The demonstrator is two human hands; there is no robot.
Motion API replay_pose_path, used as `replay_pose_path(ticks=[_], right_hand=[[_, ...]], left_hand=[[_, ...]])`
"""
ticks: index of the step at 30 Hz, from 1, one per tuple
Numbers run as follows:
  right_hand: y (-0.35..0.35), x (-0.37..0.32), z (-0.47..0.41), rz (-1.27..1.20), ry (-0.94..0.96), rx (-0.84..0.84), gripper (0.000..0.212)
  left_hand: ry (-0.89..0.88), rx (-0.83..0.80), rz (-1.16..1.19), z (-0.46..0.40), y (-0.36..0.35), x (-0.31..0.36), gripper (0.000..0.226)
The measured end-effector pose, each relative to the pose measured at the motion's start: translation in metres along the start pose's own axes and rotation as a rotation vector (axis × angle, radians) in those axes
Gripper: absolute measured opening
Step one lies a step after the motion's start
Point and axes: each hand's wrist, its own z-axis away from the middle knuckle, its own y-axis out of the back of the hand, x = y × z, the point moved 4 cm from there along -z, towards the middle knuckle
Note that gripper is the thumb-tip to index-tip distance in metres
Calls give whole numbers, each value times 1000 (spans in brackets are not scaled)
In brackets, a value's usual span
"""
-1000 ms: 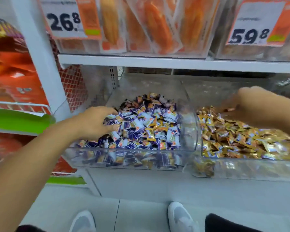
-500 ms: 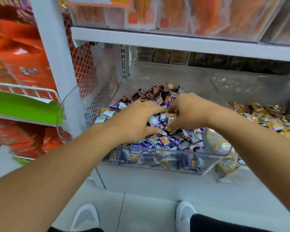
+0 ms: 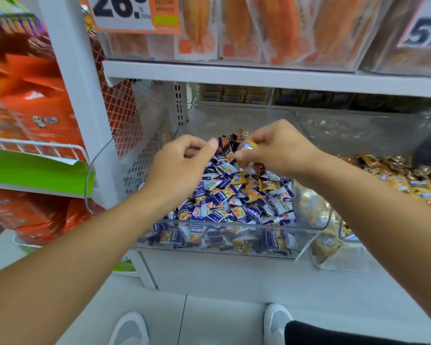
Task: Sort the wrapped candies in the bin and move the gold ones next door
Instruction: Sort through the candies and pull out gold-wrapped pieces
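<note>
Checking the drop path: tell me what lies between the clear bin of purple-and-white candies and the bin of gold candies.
In the head view, only their curved clear plastic walls separate the purple-and-white candy bin from the gold candy bin; nothing else shows.

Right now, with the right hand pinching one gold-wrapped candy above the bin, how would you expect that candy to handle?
The gold candy is probably light: the right hand lifts it on fingertips alone. Its glossy foil wrapper looks slick, so it may slip from a loose pinch. If dropped, it would likely settle among the purple candies rather than roll.
</note>
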Motion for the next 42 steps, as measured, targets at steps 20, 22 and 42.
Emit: replay_pose_path(ticks=[20,22,42], right_hand=[[-8,3,11,487,-65,-298,15],[3,0,12,394,-53,-239,16],[-41,-9,0,528,269,-333,21]], left_hand=[[742,-183,1199,-1,-14,-23,37],[753,-185,1181,-1,-13,-23,48],[404,-79,554,-12,-2,-22,9]])
